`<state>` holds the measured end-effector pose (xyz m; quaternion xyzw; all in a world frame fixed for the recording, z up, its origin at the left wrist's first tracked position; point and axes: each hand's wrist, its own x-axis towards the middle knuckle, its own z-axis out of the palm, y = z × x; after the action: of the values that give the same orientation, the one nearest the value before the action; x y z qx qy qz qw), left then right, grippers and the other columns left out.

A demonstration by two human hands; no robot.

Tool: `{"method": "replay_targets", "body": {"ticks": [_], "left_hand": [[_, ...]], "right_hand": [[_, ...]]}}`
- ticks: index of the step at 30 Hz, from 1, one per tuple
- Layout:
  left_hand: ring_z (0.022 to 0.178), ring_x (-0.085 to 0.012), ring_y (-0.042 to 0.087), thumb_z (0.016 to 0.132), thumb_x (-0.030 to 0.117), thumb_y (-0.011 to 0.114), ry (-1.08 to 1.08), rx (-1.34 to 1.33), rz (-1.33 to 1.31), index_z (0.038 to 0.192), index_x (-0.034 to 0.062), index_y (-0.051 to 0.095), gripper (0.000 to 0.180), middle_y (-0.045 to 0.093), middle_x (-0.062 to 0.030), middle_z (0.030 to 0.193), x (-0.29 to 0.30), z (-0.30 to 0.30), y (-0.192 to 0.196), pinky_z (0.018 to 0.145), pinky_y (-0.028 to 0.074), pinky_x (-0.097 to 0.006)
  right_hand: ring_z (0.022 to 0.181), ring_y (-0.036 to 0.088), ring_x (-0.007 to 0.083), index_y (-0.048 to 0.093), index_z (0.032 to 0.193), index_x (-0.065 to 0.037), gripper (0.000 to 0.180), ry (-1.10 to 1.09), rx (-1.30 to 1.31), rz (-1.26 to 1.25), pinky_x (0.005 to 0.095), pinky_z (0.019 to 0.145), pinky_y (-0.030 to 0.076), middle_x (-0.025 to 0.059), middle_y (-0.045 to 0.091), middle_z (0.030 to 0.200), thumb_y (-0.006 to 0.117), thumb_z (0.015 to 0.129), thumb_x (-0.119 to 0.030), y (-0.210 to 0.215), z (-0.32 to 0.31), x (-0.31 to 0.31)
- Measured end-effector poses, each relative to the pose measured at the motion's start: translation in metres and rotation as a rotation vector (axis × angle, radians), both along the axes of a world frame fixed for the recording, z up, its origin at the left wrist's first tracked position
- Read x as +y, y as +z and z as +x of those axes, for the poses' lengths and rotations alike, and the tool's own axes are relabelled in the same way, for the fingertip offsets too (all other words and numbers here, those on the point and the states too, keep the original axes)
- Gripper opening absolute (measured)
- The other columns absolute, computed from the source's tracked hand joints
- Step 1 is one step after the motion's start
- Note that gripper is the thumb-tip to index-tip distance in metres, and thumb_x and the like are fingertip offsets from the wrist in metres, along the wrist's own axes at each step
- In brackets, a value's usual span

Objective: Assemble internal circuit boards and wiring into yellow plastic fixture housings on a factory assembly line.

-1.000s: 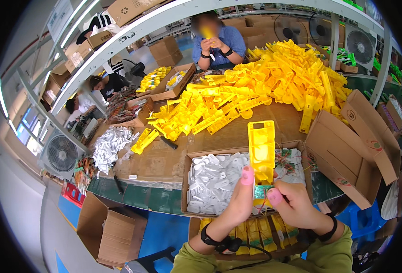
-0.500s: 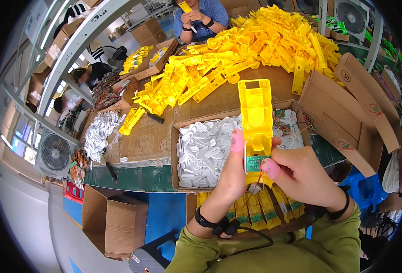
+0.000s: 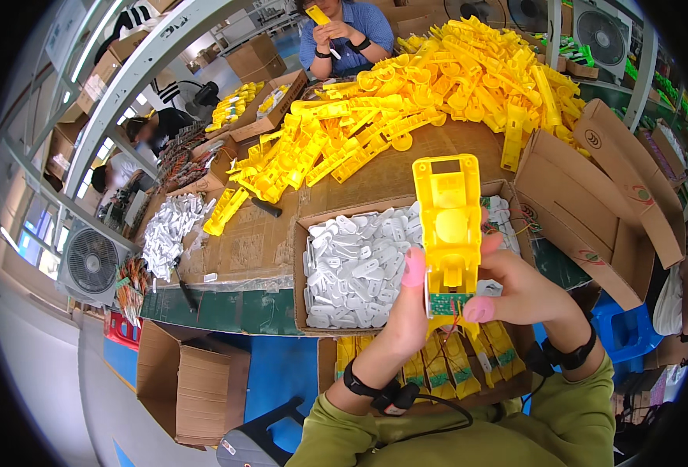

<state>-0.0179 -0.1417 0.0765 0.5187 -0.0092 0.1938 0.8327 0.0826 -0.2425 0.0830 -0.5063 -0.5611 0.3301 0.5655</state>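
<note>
Yellow plastic housing (image 3: 450,226), long and open-faced: held up between both hands, long axis pretty much 12-to-6, hollow side toward the wearer.
Green circuit board (image 3: 449,303), small and rectangular: sat across the housing's 6 o'clock end, thin red wires (image 3: 456,313) trailing off it. Couldn't tell if it was fastened down.
Thumbs vs board: this was the big one. The board lay at about 9 o'clock from the right thumb, right up by its tip, and about 5 o'clock from the left one, so the right hand was closer.
Left hand (image 3: 408,317): closed on the housing's 9 o'clock side, its pink-covered thumb (image 3: 414,267) against that edge. Other fingers were mostly hidden, so no clue how they curled.
Right hand (image 3: 532,294): half curled, gripping the 3 o'clock side, fingers partly behind the housing, pink-covered thumb (image 3: 480,309) by the board's end. Couldn't tell if it pressed on the board.
White plastic pieces (image 3: 351,272), flat and rounded: filled a brown cardboard box (image 3: 300,289) at 10 o'clock from the hands.
Yellow housings with green boards (image 3: 437,372): lined up in a lower cardboard box (image 3: 326,364) at 6.
Big yellow heap (image 3: 484,78), more plastic housings: piled up at 12.
</note>
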Motion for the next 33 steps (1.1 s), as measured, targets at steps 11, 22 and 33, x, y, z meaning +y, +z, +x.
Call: {"method": "replay_targets", "body": {"ticks": [11, 22, 33], "left_hand": [[0.112, -0.0211, 0.040, 0.082, 0.063, 0.021, -0.097, 0.174, 0.027, 0.130, 0.0031, 0.027, 0.077, 0.038, -0.0113, 0.126, -0.002, -0.010, -0.015, 0.093, 0.034, -0.036], [0.101, -0.0165, 0.044, 0.088, 0.050, 0.027, 0.382, 0.077, 0.571, 0.125, 0.0002, 0.030, 0.062, 0.044, -0.0121, 0.112, -0.014, -0.014, 0.014, 0.084, 0.036, -0.029], [0.056, -0.0149, 0.052, 0.070, 0.007, 0.067, 0.446, -0.055, 1.210, 0.093, 0.0011, 0.057, 0.026, 0.053, -0.0072, 0.068, -0.019, -0.053, 0.033, 0.048, 0.043, -0.024]], "right_hand": [[0.097, 0.050, 0.0139, 0.033, 0.123, -0.002, 0.049, 0.071, 0.152, -0.128, 0.0288, 0.083, 0.041, 0.0072, 0.049, 0.110, 0.054, 0.084, -0.023, -0.014, -0.014, -0.019], [0.091, 0.051, 0.0109, 0.035, 0.122, -0.001, 0.043, -0.078, 0.200, 0.025, 0.0257, 0.078, 0.042, 0.0061, 0.050, 0.107, 0.047, 0.088, -0.023, -0.005, -0.023, -0.034], [0.099, 0.049, 0.0130, 0.033, 0.122, 0.000, 0.046, -0.187, 0.071, 0.125, 0.0275, 0.084, 0.039, 0.0080, 0.049, 0.110, 0.048, 0.087, -0.026, 0.005, -0.033, -0.056]]}}
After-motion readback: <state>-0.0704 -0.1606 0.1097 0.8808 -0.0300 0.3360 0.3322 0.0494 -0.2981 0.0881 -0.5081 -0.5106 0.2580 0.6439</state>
